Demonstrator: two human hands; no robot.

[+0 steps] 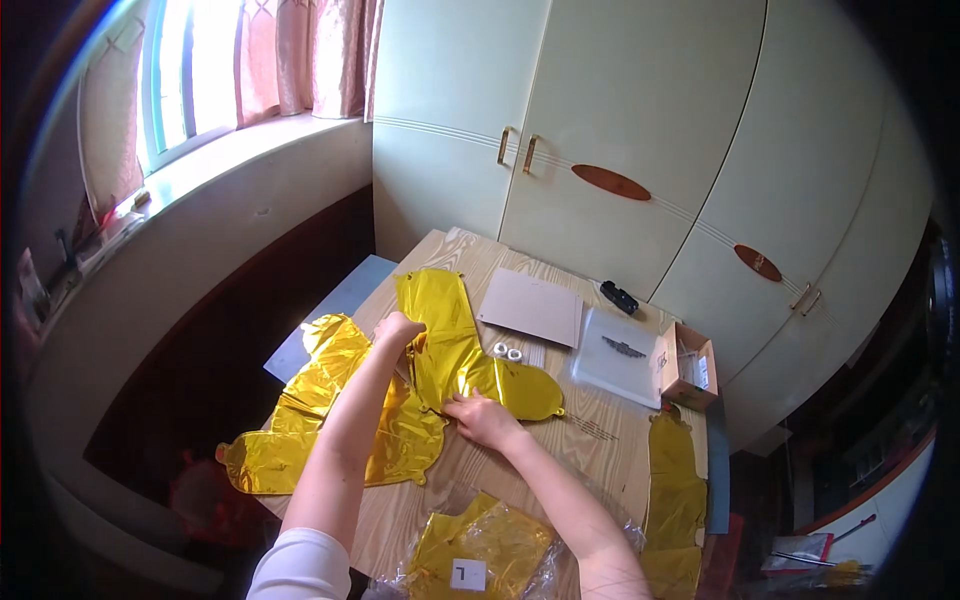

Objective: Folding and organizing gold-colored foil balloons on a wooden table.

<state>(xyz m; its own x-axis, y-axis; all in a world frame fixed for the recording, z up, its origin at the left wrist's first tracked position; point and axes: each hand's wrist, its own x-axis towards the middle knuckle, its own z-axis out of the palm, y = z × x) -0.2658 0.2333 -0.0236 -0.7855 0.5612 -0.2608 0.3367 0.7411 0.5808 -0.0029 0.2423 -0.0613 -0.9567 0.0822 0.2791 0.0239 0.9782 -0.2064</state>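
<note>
A flat, uninflated gold foil balloon (447, 335) lies bent across the wooden table, one arm pointing away from me and another to the right. My left hand (398, 328) is closed at its left edge, with the fingertips partly hidden. Lower down, my right hand (484, 419) grips the near edge of the same balloon, near its corner. Beneath my left forearm spreads another crumpled gold foil balloon (300, 400), overlapping the first and hanging past the table's left edge.
A clear bag with folded gold foil (480, 550) lies nearest me. A third gold foil strip (675, 490) runs along the right edge. Beyond are white rolls (507, 353), a grey-beige board (530, 306), a translucent folder (615, 360), a black object (619, 298) and a wooden box (690, 370).
</note>
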